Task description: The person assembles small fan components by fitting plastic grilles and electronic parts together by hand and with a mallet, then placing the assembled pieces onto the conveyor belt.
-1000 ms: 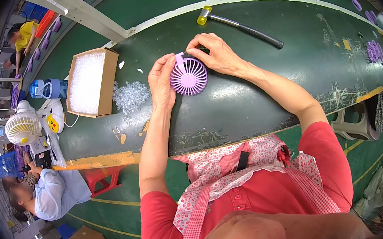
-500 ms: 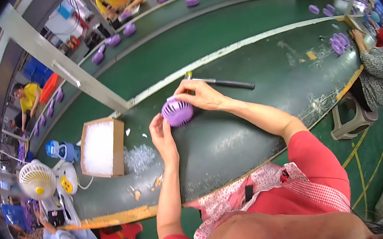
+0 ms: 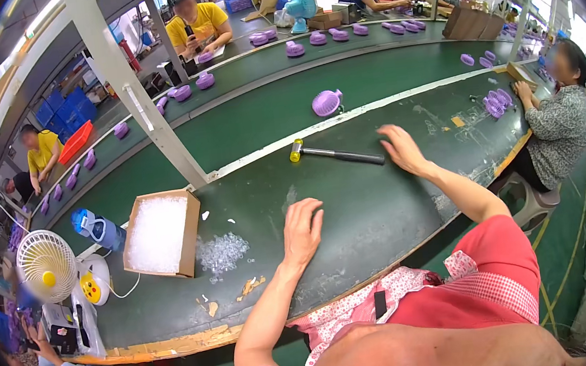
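Note:
My left hand (image 3: 303, 234) is over the dark green bench top with its fingers stretched out, holding nothing. To the right, my right hand (image 3: 404, 151) has its fingers apart beside the handle end of a hammer (image 3: 340, 155), and it is bare too. The hammer has a yellow-faced head and a black grip, and lies on the bench. Beyond it, a purple slotted fan housing (image 3: 326, 103) lies on the green conveyor belt (image 3: 250, 126), by the white edge strip.
A cardboard box (image 3: 186, 231) of small clear pieces stands left, beside a loose pile of clear pieces (image 3: 221, 254). Further left are a blue bottle (image 3: 100, 230) and a white desk fan (image 3: 47, 269). A metal post (image 3: 138, 92) rises behind. Co-workers sit around the line.
The purple fan housing has left my hands and now lies on the conveyor. My right hand has moved right, my left hand back toward me. My view has tilted up.

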`<state>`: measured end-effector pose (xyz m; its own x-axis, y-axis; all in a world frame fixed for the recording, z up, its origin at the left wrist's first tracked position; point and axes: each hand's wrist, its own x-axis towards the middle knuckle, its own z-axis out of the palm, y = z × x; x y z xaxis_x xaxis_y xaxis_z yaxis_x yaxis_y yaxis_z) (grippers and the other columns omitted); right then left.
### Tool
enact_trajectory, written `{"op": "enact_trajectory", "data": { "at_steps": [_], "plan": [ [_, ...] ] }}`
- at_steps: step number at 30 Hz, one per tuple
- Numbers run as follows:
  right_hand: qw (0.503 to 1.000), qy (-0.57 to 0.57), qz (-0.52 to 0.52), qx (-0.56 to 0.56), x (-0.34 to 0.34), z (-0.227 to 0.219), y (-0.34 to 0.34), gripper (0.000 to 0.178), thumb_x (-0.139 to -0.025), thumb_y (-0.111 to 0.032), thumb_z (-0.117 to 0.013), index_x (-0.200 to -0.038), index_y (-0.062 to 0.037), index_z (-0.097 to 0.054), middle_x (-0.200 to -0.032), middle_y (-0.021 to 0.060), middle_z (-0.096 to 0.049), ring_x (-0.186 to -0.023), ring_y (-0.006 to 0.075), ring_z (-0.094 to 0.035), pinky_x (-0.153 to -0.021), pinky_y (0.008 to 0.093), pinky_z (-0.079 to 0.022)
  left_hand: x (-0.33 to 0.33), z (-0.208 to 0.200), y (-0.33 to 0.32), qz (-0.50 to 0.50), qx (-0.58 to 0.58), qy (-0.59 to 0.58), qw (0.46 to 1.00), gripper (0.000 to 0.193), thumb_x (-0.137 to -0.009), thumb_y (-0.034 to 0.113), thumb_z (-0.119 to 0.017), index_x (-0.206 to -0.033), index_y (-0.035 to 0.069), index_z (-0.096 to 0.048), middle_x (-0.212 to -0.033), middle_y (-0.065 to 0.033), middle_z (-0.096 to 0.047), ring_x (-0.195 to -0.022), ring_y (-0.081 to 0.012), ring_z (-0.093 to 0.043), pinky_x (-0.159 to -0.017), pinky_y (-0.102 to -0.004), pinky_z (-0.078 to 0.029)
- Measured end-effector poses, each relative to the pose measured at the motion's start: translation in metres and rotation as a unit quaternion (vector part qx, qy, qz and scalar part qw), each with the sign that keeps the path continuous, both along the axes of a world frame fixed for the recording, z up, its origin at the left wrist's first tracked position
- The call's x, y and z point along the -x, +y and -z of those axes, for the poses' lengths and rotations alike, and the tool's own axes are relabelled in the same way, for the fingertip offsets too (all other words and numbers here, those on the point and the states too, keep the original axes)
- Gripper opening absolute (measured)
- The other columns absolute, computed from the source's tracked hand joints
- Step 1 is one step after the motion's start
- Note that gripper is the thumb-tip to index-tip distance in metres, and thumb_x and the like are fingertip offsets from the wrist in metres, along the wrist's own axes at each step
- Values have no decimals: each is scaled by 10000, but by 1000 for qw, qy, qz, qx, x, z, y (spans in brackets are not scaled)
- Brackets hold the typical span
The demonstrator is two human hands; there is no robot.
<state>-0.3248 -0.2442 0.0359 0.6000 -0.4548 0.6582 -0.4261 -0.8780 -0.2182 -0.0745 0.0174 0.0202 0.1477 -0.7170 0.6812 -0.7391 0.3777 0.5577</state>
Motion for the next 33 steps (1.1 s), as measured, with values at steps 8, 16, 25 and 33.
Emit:
{"op": "enact_trajectory", "data": {
  "at_steps": [8,16,25,33],
  "plan": [
    [974,45,204,-91,160,51,65,387,-949,-190,-576,-1299,-31,-531,-1373,163,-517,-1284,355,-469,-1082,444,-364,65,17,29,325,-86,-198,921,307,-907,208,-628,-1158,35,-587,-1253,-172,-564,-1222,-338,-507,-1045,-462,-403],
    [960,59,252,-105,137,38,80,379,-917,-182,-595,-1265,-39,-553,-1355,144,-525,-1279,336,-469,-1085,441,-346,71,23,47,489,-153,-194,836,392,-915,286,-537,-1227,49,-555,-1435,-199,-429,-1373,-384,-349,-1146,-463,-298],
    [956,53,266,-113,132,20,81,355,-933,-187,-587,-1259,-50,-561,-1349,136,-541,-1276,322,-478,-1088,428,-339,68,38,55,497,-136,-302,802,433,-909,296,-506,-1293,106,-563,-1416,-178,-447,-1456,-385,-234,-1186,-536,-193],
    [951,64,270,-135,133,22,82,344,-939,-193,-575,-1254,-55,-556,-1360,118,-530,-1282,318,-472,-1092,427,-343,69,33,55,495,-165,-277,807,461,-917,343,-501,-1283,70,-568,-1371,-133,-499,-1450,-350,-255,-1191,-515,-185]
  ]
}}
